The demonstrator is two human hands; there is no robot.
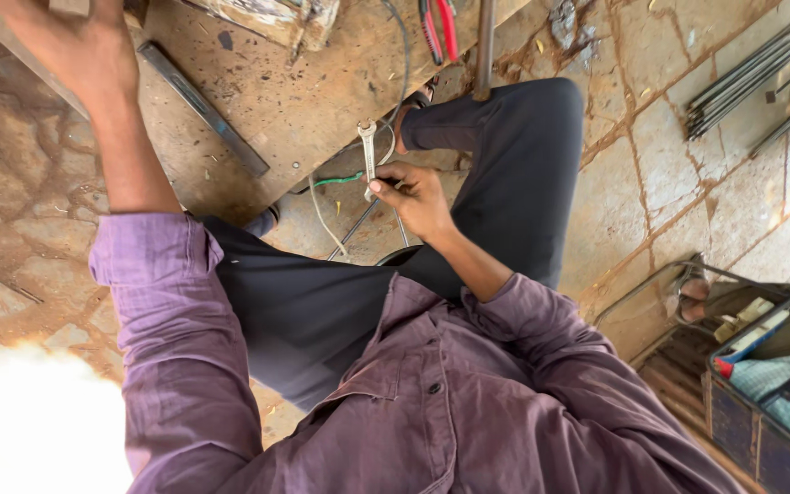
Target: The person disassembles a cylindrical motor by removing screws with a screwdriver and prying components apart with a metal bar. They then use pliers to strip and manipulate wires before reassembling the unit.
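Note:
My right hand (pixel 418 197) is closed around a silver open-ended spanner (pixel 368 151), which it holds upright in front of my bent knee in dark trousers (pixel 514 165). My left hand (pixel 75 46) reaches up to the wooden board (pixel 313 101) at the top left. Its back faces me and its fingertips run past the frame's edge, so its grip is hidden. A purple shirt sleeve (pixel 176 348) covers that arm to the elbow.
On the board lie a flat metal bar (pixel 203 108), a paint-stained wood block (pixel 276 18) and red-handled pliers (pixel 439 27). A green wire (pixel 336 180) and thin rods lie below the spanner. Metal rods (pixel 752 69) rest on the stone floor; a dark crate (pixel 761 402) stands at the lower right.

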